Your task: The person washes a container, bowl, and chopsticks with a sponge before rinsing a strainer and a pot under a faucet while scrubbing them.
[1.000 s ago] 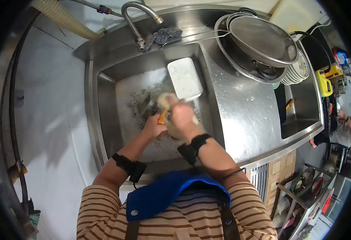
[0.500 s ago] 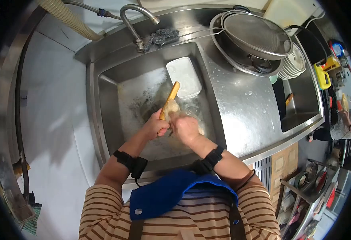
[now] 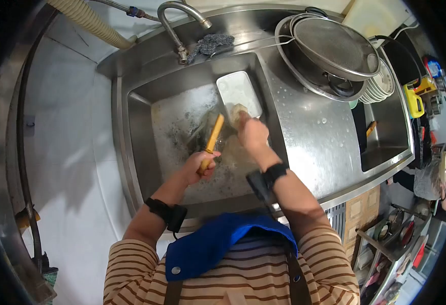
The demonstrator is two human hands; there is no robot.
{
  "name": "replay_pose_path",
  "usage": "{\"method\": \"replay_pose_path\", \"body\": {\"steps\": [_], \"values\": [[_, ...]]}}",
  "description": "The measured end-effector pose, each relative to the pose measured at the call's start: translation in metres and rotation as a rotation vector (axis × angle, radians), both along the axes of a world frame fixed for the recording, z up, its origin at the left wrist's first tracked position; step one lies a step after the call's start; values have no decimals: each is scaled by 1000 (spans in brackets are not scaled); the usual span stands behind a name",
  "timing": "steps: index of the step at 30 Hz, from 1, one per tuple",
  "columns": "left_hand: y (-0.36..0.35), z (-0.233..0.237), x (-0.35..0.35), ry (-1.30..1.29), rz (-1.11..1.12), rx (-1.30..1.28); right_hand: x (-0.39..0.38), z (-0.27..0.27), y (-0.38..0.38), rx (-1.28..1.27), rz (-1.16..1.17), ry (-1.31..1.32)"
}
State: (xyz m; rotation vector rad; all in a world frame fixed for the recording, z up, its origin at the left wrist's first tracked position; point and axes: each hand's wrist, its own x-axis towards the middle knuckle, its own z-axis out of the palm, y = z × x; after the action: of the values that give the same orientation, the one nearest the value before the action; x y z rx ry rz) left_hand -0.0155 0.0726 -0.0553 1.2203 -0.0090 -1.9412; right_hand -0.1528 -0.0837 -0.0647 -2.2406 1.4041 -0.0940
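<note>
My left hand (image 3: 198,166) is closed round the lower end of a yellow, stick-like utensil (image 3: 214,134), which points up and slightly right over the sink (image 3: 140,168). To its right, my right hand (image 3: 253,134) holds a pale, crumpled scrubber or cloth (image 3: 239,110) at the near edge of a white rectangular container (image 3: 237,87). Cloudy, sudsy water lies under both hands. A dark, blurred object shows in the water behind the yellow utensil; I cannot make out its shape.
Behind the sink stand a curved faucet (image 3: 168,29) and a dark steel-wool scrubber (image 3: 212,44). On the right counter a large mesh strainer (image 3: 335,46) rests over metal bowls, beside stacked plates (image 3: 379,87). A second basin (image 3: 385,145) lies farther right.
My right hand has moved up and right with the pale scrubber, away from the yellow utensil. My left hand, still round the utensil, has shifted slightly down.
</note>
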Motion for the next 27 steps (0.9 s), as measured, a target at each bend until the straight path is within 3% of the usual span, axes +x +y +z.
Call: {"method": "replay_pose_path", "body": {"steps": [2,4,5,7,8,9,10,11,12,13,15,17,18,20,21,23,25,27], "values": [[-8,-11,4,71,99,33,-4,21,39,-229,131,-96],[-9,-16,-1,-401,-82,-197,-8,5,74,-316,491,-296],[-8,-16,-3,-761,-140,-445,-1,10,88,-267,458,-298],[-15,-25,11,-1107,-336,-578,1,31,62,-211,347,-281],[-15,-20,11,-1313,-428,-664,1,24,35,-147,310,-129],[-13,3,3,-1354,-551,-619,-9,19,12,-72,273,12],[-14,26,2,-1412,-671,-562,-25,17,-6,14,142,-22],[-23,31,9,-1415,-684,-593,-37,13,-19,99,22,-68],[-30,35,19,-1442,-475,-479,-43,0,-22,88,-198,-121],[-39,51,18,-1455,-263,-357,-47,1,-19,81,-204,-132],[-71,87,-7,-1444,-250,-742,-54,4,3,132,-252,-121],[-112,106,-62,-1115,-452,-932,-57,12,24,274,-153,-84],[-131,122,-95,-1199,-631,-900,-58,9,32,323,-90,-60],[-175,92,-146,-1050,-669,-1094,-57,10,47,401,-102,-58],[-194,96,-176,-1133,-737,-1044,-63,0,54,392,-108,-58],[-218,98,-225,-1208,-805,-1004,-77,-29,60,203,28,-674],[-230,97,-256,-828,-523,-871,-89,-26,51,210,31,-625],[-237,97,-261,-820,-523,-879,-98,-19,43,249,56,-538]]}}
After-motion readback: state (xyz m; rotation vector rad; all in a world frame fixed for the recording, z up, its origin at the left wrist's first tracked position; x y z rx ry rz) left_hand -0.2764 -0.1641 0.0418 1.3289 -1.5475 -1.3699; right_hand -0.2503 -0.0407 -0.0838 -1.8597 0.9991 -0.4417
